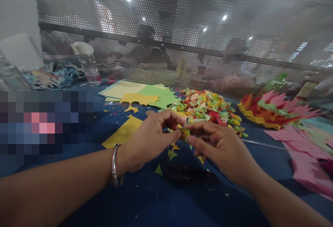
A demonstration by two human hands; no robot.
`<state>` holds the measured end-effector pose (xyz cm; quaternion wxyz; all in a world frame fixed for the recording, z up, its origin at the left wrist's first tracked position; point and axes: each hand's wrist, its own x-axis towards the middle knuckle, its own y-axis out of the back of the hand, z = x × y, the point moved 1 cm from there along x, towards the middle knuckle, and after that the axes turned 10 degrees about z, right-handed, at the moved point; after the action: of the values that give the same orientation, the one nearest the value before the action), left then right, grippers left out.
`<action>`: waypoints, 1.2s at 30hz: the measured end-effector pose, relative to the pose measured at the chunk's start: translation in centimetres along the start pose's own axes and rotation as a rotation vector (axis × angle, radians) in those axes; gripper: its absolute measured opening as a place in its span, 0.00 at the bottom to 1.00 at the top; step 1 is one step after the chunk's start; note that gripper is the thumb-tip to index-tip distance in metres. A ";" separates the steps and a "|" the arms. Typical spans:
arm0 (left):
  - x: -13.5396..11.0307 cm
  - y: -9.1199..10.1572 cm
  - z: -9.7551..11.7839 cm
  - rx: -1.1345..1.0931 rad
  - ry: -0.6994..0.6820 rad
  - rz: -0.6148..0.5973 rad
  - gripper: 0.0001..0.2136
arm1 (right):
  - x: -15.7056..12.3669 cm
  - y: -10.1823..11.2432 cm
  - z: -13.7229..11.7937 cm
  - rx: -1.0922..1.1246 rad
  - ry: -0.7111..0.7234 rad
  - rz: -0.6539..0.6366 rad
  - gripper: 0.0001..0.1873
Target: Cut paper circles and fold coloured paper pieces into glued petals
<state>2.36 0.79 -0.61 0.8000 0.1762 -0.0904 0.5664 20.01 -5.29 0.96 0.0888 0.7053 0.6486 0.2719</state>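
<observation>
A small folded piece of green and yellow paper (185, 134) sits between the fingertips of both hands, above the blue table. My left hand (153, 136), with a silver bangle on its wrist, pinches it from the left. From the right, my right hand (217, 142) pinches the same piece between thumb and forefinger. Just beyond my hands lies a heap of small folded paper pieces (208, 105) in red, yellow, green and peach. A yellow sheet (121, 131) lies flat beside my left hand. Small green and yellow scraps (171, 154) are scattered beneath the fingers.
Stacked paper sheets (125, 90) and a cut yellow sheet (140, 99) lie at the back. A lidded bottle (88, 62) stands left of them. Spiky folded paper (278, 110) and pink cut sheets (299, 150) lie to the right. A perforated screen (182, 18) rises behind, with people beyond it.
</observation>
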 end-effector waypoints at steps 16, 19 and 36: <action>-0.5 -0.1 0.5 -0.039 -0.073 -0.043 0.10 | 0.0 0.0 0.3 0.026 0.070 0.046 0.10; -0.4 0.0 0.5 -0.129 -0.035 -0.085 0.11 | -0.1 0.0 0.2 0.004 0.069 0.034 0.08; 0.2 0.9 0.5 -0.144 0.034 -0.145 0.11 | -0.1 0.3 0.0 -0.046 0.099 0.013 0.07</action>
<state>1.62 1.04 0.07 0.8509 0.1148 -0.1040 0.5019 20.29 -5.39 1.11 0.0709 0.6930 0.6412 0.3219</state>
